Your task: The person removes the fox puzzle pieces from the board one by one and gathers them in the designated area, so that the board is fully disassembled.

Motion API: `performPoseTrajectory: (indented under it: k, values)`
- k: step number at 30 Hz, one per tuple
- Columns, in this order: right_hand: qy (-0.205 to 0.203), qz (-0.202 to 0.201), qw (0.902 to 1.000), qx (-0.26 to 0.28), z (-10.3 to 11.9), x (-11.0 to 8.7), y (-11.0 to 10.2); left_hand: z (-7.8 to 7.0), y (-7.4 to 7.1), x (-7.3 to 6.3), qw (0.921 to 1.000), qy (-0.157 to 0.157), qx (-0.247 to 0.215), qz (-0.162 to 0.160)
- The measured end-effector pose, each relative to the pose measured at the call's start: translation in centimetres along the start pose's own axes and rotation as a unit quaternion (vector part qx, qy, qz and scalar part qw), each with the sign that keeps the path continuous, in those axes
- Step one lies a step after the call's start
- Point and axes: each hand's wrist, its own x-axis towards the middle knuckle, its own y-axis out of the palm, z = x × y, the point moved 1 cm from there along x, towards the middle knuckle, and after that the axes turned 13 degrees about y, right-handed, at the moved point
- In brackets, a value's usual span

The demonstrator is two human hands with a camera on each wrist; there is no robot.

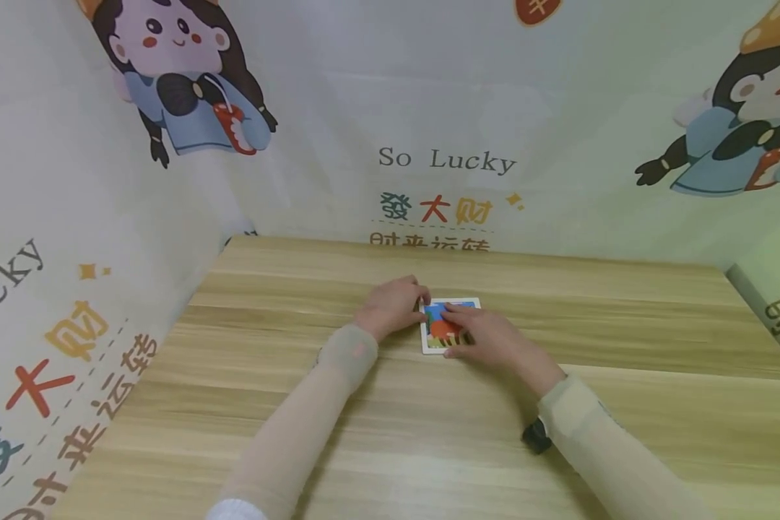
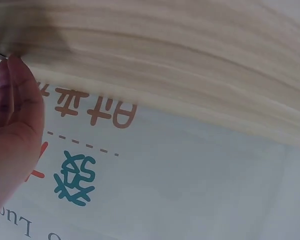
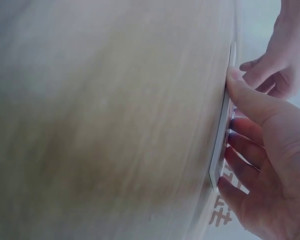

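Observation:
On the wooden table lies a small flat picture board [image 1: 434, 339] with a white border, showing blue, orange-red and green-yellow areas. My left hand [image 1: 393, 307] is at its left side, bent fingers and thumb at the edge; in the left wrist view the fingertips of that hand [image 2: 20, 115] meet the board's corner. My right hand [image 1: 494, 336] lies across the right part, with its thumb at the near border and fingers over the picture. In the right wrist view the thumb and spread fingers of that hand [image 3: 275, 145] touch the thin board [image 3: 217, 155]. My fingers hide part of the picture.
The wooden table [image 1: 396, 448] stretches around the board. Behind it and at the left hangs a printed white cloth [image 1: 325, 144] with cartoon figures and lettering. A dark object [image 1: 536, 437] sits at my right wrist.

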Motion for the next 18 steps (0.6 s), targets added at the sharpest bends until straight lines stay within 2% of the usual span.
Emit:
performPoseTrajectory:
  k: [3,10,18]
  values:
    - [0.000,0.000,1.0000,0.005,-0.09,-0.16,0.02,-0.08,0.16,0.18,0.9999,-0.002,-0.013,-0.002]
    - [0.003,0.002,1.0000,0.008,0.04,-0.30,-0.14,-0.12,0.32,0.72,0.9928,-0.042,-0.111,-0.013]
    - [0.007,0.003,1.0000,0.006,0.09,-0.42,0.02,-0.48,0.22,1.05,0.9964,-0.048,-0.070,-0.009]
